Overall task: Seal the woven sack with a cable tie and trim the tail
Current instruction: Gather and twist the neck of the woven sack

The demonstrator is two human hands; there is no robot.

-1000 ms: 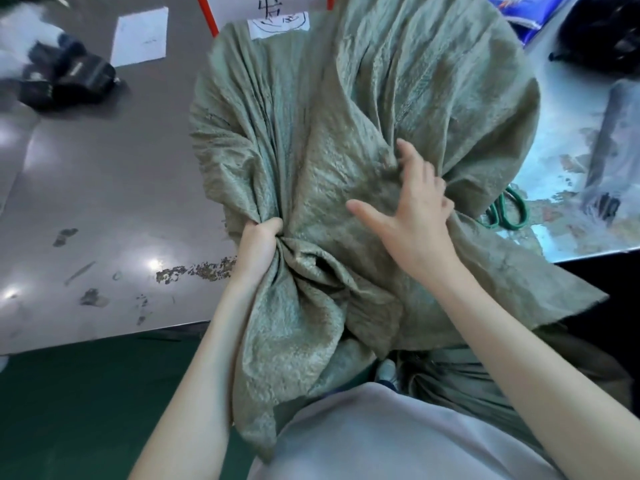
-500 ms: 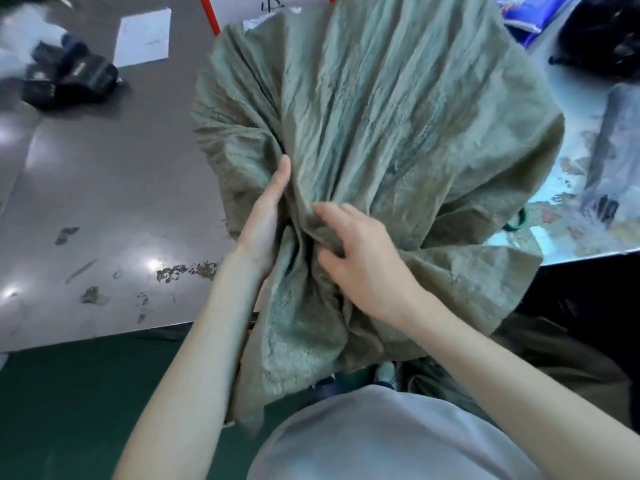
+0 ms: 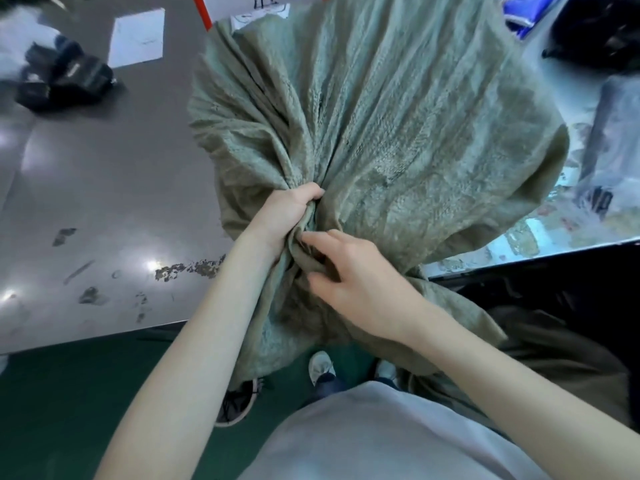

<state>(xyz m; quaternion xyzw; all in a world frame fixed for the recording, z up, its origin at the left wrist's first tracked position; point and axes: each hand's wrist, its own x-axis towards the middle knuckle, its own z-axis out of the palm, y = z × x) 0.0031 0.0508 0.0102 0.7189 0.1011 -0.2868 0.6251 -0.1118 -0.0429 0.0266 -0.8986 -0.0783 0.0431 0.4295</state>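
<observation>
A grey-green woven sack [image 3: 398, 126] lies on the grey table [image 3: 104, 188], its mouth hanging over the near edge toward me. My left hand [image 3: 287, 216] is closed around the gathered neck of the sack. My right hand [image 3: 356, 278] rests just below it, fingers curled into the bunched folds of the sack's mouth. No cable tie and no cutter show in this view.
Black objects [image 3: 65, 77] and a white paper [image 3: 136, 38] lie at the table's far left. A second, worn tabletop [image 3: 554, 244] with a dark bag [image 3: 602, 29] sits at the right. Green floor and shoes [image 3: 320, 367] are below.
My left hand went from open against the sack to closed around its gathered neck. My right hand came down from the sack's side to the folds just below. The scissors at right are now hidden.
</observation>
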